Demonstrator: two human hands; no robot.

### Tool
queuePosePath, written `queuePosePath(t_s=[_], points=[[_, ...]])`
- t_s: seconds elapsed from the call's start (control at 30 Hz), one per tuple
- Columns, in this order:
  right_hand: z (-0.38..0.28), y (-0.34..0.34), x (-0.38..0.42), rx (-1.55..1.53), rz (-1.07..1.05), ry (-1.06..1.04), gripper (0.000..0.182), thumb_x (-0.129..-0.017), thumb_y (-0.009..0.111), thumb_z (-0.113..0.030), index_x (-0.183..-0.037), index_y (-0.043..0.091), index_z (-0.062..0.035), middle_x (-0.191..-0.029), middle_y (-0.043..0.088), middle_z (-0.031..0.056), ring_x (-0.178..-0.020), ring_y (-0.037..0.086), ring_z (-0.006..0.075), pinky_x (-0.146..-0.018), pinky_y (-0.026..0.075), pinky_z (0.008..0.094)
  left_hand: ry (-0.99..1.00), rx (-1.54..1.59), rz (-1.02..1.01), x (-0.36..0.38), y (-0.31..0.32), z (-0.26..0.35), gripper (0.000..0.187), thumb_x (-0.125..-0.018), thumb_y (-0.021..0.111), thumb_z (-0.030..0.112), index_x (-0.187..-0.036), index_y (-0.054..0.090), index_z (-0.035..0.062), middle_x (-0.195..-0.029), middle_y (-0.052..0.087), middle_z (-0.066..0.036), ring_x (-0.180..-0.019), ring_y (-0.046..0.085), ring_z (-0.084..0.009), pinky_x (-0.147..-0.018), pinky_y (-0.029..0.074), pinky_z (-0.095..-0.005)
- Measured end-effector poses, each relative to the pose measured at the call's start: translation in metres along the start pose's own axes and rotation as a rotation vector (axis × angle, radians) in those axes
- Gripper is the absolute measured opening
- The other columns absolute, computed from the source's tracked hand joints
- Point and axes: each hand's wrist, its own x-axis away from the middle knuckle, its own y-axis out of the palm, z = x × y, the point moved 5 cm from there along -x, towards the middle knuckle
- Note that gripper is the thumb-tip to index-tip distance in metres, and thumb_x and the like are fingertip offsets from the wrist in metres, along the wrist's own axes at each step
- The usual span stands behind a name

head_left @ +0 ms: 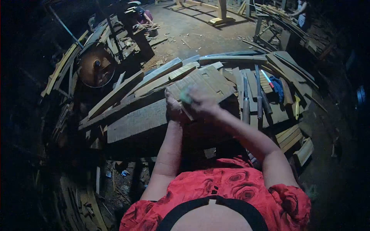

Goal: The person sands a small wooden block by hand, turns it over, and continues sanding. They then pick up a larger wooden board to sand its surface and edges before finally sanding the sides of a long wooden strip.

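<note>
A flat carved wooden board (210, 81) lies tilted on the workbench in front of me. My left hand (174, 108) grips its near left edge. My right hand (203, 102) rests on the board's near part, closed around a small green object (186, 98) that I cannot identify; the hand is blurred. Both arms reach forward from a red patterned garment.
Long planks (127, 90) lie stacked on the bench's left part. Chisels or similar tools (246, 104), a red-handled tool (266, 78) and a blue cloth (277, 87) lie to the right. A circular saw blade (94, 66) stands at far left. Another person (302, 11) is at far right.
</note>
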Motion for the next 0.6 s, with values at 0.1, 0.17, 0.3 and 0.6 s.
queuePosePath(t_s=[0.1,0.17,0.3,0.6], points=[[-0.055,-0.021,0.020,0.207,-0.304,0.063,0.059,-0.076,0.062,-0.020,-0.131,0.042,-0.0121,-0.135,0.043,0.0128,-0.129,0.036,0.0286,-0.105,0.030,0.0400,-0.068,-0.013,0.027,-0.021,-0.059,-0.018,0.054,-0.094,0.028,0.049,-0.124,0.043,0.0072,-0.117,0.054,-0.014,-0.104,0.054,-0.0311,-0.090,0.045,-0.0458],[-0.005,-0.032,0.046,0.252,-0.236,0.073,0.054,-0.079,0.060,-0.021,-0.129,0.044,-0.0101,-0.136,0.042,0.0137,-0.127,0.037,0.0302,-0.102,0.033,0.0402,0.112,-0.181,0.150,-0.002,-0.012,0.006,0.065,-0.090,0.031,0.057,-0.125,0.044,0.0031,-0.119,0.053,-0.015,-0.105,0.054,-0.0335,-0.090,0.044,-0.0470],[0.047,-0.086,0.042,0.461,-0.111,0.373,0.051,-0.080,0.057,-0.028,-0.125,0.049,-0.0062,-0.135,0.043,0.0156,-0.119,0.045,0.0324,-0.097,0.037,0.0414,-0.038,-0.103,0.313,0.027,0.044,0.010,0.063,-0.091,0.031,0.055,-0.125,0.044,0.0041,-0.119,0.053,-0.014,-0.104,0.054,-0.0331,-0.090,0.044,-0.0468],[-0.083,-0.043,0.056,0.167,-0.249,0.110,0.053,-0.074,0.060,-0.012,-0.125,0.050,-0.0099,-0.134,0.044,0.0157,-0.128,0.038,0.0303,-0.106,0.026,0.0436,-0.009,-0.051,0.144,0.015,0.029,0.007,0.059,-0.093,0.029,0.053,-0.128,0.041,0.0067,-0.123,0.050,-0.014,-0.110,0.052,-0.0325,-0.093,0.042,-0.0478]])
